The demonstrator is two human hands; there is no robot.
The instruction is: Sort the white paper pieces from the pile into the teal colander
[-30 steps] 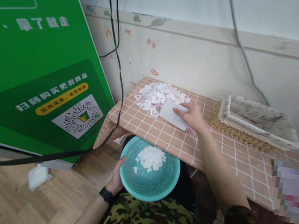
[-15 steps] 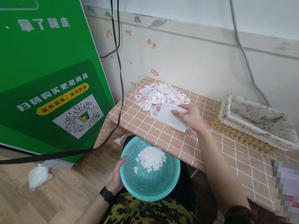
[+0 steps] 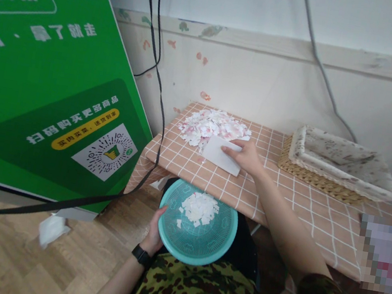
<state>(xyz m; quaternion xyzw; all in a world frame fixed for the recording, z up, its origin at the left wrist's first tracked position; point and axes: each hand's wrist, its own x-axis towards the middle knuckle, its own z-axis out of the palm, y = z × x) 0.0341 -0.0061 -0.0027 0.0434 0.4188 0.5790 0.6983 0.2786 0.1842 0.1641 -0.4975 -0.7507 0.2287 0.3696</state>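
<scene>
Head view: the left hand [image 3: 155,231] grips a round turquoise plastic colander [image 3: 196,247] by one side, white paper scraps [image 3: 199,209] lying in it to that hand's right. The right hand [image 3: 249,157] pinches a flat white rectangular card [image 3: 219,156] at the near edge of a loose pink-and-white paper mound [image 3: 214,124], ahead-left of that hand. A brisk sweep of the card could scatter the mound across the brown checked tablecloth [image 3: 178,161]; the one-sided grip could let the colander tip and spill.

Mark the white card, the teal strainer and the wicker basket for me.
White card [image 3: 220,154], head view: middle of its flat face.
Teal strainer [image 3: 197,248], head view: bare near wall.
Wicker basket [image 3: 320,179], head view: woven front side.
</scene>
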